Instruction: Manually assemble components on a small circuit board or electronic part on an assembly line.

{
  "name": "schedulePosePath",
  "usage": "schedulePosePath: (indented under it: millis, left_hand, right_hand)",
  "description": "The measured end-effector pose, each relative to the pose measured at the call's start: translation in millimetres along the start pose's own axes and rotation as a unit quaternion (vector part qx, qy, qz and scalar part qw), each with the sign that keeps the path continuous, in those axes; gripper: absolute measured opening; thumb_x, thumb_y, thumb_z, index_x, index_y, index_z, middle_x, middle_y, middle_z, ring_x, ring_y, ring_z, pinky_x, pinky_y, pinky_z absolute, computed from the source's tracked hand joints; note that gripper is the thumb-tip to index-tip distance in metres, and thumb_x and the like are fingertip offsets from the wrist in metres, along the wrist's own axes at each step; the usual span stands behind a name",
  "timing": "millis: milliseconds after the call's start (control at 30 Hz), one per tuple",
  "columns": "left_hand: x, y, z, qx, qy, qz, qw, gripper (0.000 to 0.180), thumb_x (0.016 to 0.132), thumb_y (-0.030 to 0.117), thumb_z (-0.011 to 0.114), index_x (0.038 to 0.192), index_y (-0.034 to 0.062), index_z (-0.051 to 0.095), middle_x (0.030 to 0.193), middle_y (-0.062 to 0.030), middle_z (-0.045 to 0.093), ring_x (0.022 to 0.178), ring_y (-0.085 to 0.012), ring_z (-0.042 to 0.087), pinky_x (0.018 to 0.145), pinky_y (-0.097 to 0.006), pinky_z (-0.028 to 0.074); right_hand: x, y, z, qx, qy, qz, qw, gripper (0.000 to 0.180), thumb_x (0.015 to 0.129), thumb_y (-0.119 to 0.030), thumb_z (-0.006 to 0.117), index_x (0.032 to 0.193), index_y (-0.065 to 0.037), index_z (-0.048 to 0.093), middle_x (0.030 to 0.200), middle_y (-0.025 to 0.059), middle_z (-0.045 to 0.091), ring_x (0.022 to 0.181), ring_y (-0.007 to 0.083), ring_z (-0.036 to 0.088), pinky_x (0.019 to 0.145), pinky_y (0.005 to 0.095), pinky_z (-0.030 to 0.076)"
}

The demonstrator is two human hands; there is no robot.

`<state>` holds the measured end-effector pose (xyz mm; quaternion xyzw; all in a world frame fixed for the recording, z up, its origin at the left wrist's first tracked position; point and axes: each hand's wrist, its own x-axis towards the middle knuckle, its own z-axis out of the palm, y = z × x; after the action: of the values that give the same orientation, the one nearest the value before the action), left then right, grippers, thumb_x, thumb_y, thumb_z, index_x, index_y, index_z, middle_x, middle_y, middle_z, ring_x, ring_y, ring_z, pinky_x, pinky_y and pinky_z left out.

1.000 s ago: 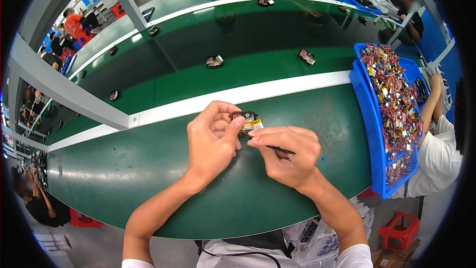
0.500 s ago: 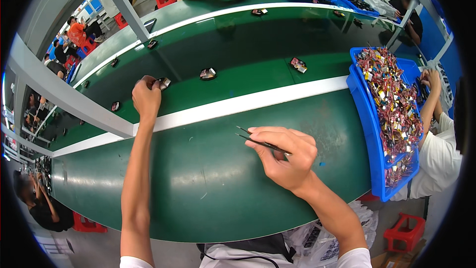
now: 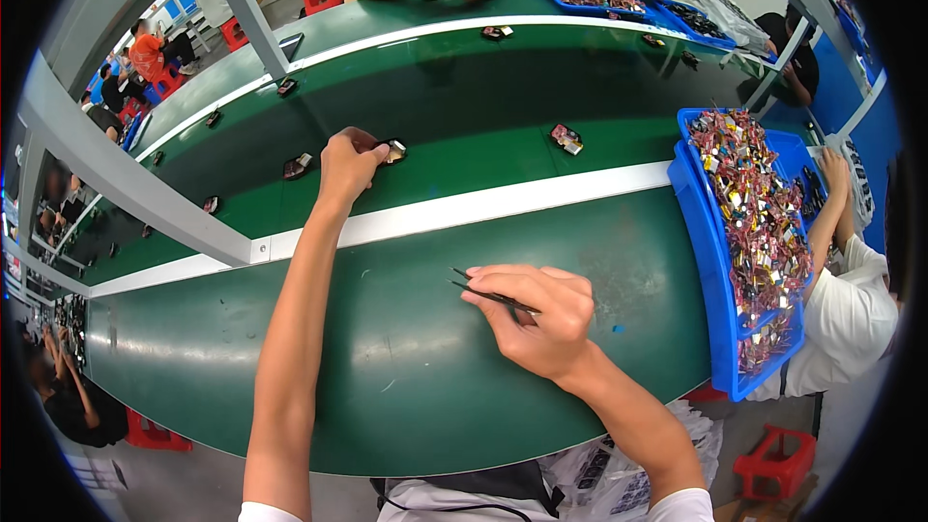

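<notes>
Left hand (image 3: 348,162): arm stretched out, grip closed on a small dark part (image 3: 391,151) at the green conveyor belt (image 3: 464,106). Right hand (image 3: 536,321): resting on the green tabletop (image 3: 193,348), grip clenched on black tweezers (image 3: 488,294). Right of it: blue tray (image 3: 701,261) of mixed parts.

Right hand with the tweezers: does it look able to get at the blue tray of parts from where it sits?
Probably yes. The right hand rests on the green table holding tweezers, and the blue tray lies just to its right with bare surface between; nothing stands in the way.
</notes>
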<state>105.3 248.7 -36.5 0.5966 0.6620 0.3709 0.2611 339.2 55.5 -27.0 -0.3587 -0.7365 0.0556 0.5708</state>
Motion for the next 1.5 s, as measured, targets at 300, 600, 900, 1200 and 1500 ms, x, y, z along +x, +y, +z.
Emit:
schedulePosePath:
  millis: [300,600,900,1200,1500]
  left_hand:
    - [-54,7,-1,-0.115,-0.007,0.084,0.99,0.013,0.091,0.004,0.069,0.094,-0.0048,0.06,0.075,-0.0092,0.069,0.052,-0.0115,0.058,0.048,-0.028,0.045]
    - [-158,42,-12,-0.275,-0.187,-0.015,0.943,0.018,0.097,0.005,0.064,0.108,-0.0086,0.062,0.079,-0.0105,0.066,0.054,-0.0143,0.064,0.04,-0.024,0.044]
    - [-176,42,-9,-0.333,-0.148,0.001,0.931,0.017,0.098,0.003,0.061,0.111,-0.0082,0.057,0.087,-0.0142,0.069,0.059,-0.0147,0.066,0.046,-0.026,0.05]
    - [-179,42,-5,-0.333,-0.14,0.016,0.932,0.016,0.099,0.003,0.061,0.111,-0.0069,0.056,0.09,-0.0146,0.069,0.061,-0.014,0.067,0.047,-0.025,0.052]
    - [-181,42,-3,-0.323,-0.125,0.034,0.937,0.017,0.099,0.002,0.061,0.112,-0.0071,0.056,0.092,-0.0142,0.07,0.062,-0.0127,0.067,0.047,-0.024,0.052]
  right_hand:
    - [-2,-5,-4,0.057,0.0,0.13,0.99,0.016,0.075,-0.001,0.085,0.088,-0.005,0.076,0.083,0.0054,0.077,0.044,0.0074,0.05,0.043,0.0226,0.034]
    - [-2,-4,-5,0.178,0.02,0.276,0.944,0.013,0.08,0.001,0.083,0.09,0.002,0.074,0.084,0.0033,0.074,0.047,-0.0011,0.043,0.044,0.0194,0.029]
    - [-1,-8,-3,0.169,0.021,0.284,0.944,0.015,0.08,0.002,0.083,0.092,0.002,0.074,0.079,0.0019,0.071,0.048,-0.0014,0.043,0.043,0.0188,0.029]
    - [-4,-7,-3,0.103,0.019,0.264,0.959,0.015,0.078,-0.002,0.085,0.09,0.0,0.076,0.079,0.0023,0.073,0.044,0.0005,0.042,0.043,0.0211,0.028]
    - [-2,-9,-2,0.059,0.035,0.229,0.971,0.012,0.075,-0.003,0.087,0.077,0.001,0.075,0.083,0.0038,0.076,0.041,0.0033,0.039,0.043,0.0248,0.029]
